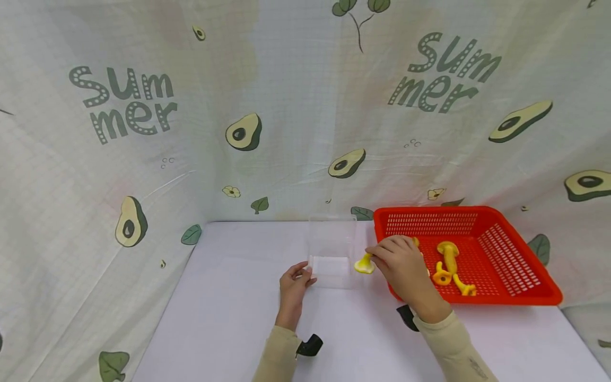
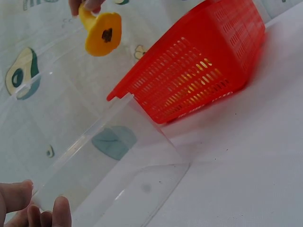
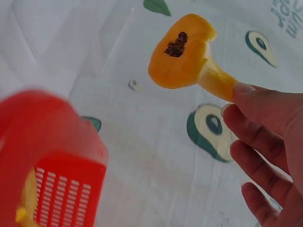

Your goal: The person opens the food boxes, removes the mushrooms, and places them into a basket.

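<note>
In the head view, my right hand (image 1: 403, 268) pinches a yellow mushroom (image 1: 365, 264) by its stem, cap hanging down, between the basket and a clear plastic box (image 1: 332, 281). A dark patch marks the cap of this mushroom (image 3: 182, 52) in the right wrist view, where thumb and forefinger clasp the stem end. My left hand (image 1: 293, 289) holds the near left side of the clear box, thumb and fingers on either side of its wall. The left wrist view shows the box (image 2: 156, 184) see-through, with the mushroom (image 2: 105, 35) held above and beyond it.
A red slotted basket (image 1: 520, 254) stands to the right of the box, with several yellow mushrooms (image 1: 448, 257) inside. The white table (image 1: 229, 318) meets a hanging cloth (image 1: 286, 79) printed with avocados at the back. Black wrist mounts (image 1: 310, 345) show at both sleeves.
</note>
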`<state>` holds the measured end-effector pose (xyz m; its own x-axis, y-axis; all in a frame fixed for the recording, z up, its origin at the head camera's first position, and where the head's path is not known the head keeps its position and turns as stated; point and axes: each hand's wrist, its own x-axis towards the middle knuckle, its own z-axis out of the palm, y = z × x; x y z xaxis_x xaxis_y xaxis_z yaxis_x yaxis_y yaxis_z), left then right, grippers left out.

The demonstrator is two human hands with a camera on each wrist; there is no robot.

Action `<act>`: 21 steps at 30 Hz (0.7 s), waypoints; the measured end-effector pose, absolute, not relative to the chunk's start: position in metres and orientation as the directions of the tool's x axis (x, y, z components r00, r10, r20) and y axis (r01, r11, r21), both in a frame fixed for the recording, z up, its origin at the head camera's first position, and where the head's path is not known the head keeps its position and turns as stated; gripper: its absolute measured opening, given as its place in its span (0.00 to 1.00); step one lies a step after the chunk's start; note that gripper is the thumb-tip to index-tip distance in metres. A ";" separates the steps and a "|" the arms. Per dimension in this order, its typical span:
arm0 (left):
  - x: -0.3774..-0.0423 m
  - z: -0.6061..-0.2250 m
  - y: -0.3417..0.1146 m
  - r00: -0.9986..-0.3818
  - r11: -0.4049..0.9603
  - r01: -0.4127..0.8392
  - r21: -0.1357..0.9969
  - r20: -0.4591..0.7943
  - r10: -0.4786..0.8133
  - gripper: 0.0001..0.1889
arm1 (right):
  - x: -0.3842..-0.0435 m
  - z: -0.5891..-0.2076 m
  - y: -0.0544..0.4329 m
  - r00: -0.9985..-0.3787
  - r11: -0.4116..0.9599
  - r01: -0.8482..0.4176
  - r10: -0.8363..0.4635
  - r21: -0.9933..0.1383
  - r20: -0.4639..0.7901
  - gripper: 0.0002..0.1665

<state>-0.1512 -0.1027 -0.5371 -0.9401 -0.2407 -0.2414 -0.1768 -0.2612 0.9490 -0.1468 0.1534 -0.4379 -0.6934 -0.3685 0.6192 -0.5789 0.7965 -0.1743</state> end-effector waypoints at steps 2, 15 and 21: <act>-0.152 -0.537 -0.102 -0.939 -0.263 -0.179 0.948 -0.244 -0.241 0.19 | -0.144 -0.437 0.161 -0.677 0.800 -0.576 -0.350 -0.169 0.647 0.18; -0.153 -0.536 -0.101 -0.938 -0.258 -0.173 0.951 -0.239 -0.251 0.19 | -0.135 -0.438 0.223 -0.645 0.838 -0.524 -0.274 -0.151 0.713 0.21; -0.156 -0.536 -0.099 -0.938 -0.252 -0.173 0.952 -0.238 -0.254 0.19 | -0.129 -0.439 0.247 -0.694 0.870 -0.455 -0.213 -0.190 0.688 0.22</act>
<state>-0.1556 -0.0991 -0.5357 -0.9376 -0.2537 -0.2379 -0.1735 -0.2517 0.9521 -0.1291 0.2467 -0.4391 -0.6942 -0.2126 0.6877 -0.4550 0.8699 -0.1905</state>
